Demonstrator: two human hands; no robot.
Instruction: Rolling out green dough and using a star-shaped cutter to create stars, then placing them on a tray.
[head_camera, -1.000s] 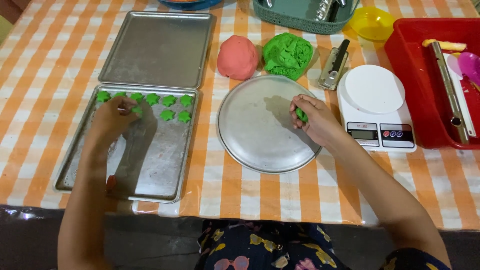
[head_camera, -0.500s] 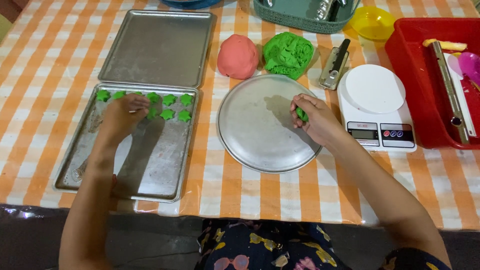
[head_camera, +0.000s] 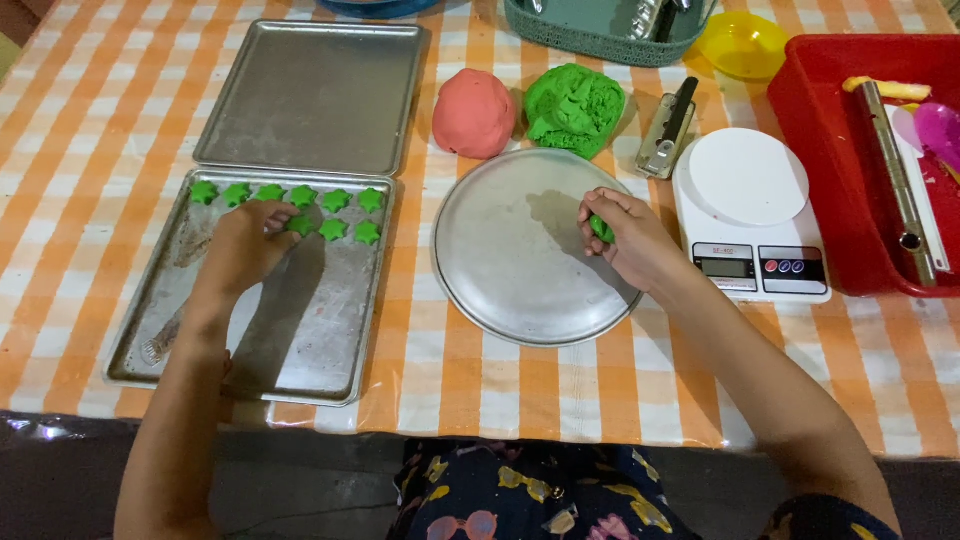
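**Hands on green dough, tray and plate**

Near: L hand (head_camera: 245, 245) lies on the near baking tray (head_camera: 150, 350), fingers (head_camera: 283, 215) together, tips touching a green dough star (head_camera: 300, 225) in the 2nd row; whether they pinch it can't be told. R hand (head_camera: 630, 240) sits over the round metal plate (head_camera: 500, 270), fingers clamped on a small green dough bit (head_camera: 602, 229), mostly hidden w/in them. Farther: star row (head_camera: 290, 194), empty tray (head_camera: 315, 95), pink dough ball (head_camera: 474, 112), green dough lump (head_camera: 575, 108), scale (head_camera: 750, 215) on the desk (head_camera: 70, 130).
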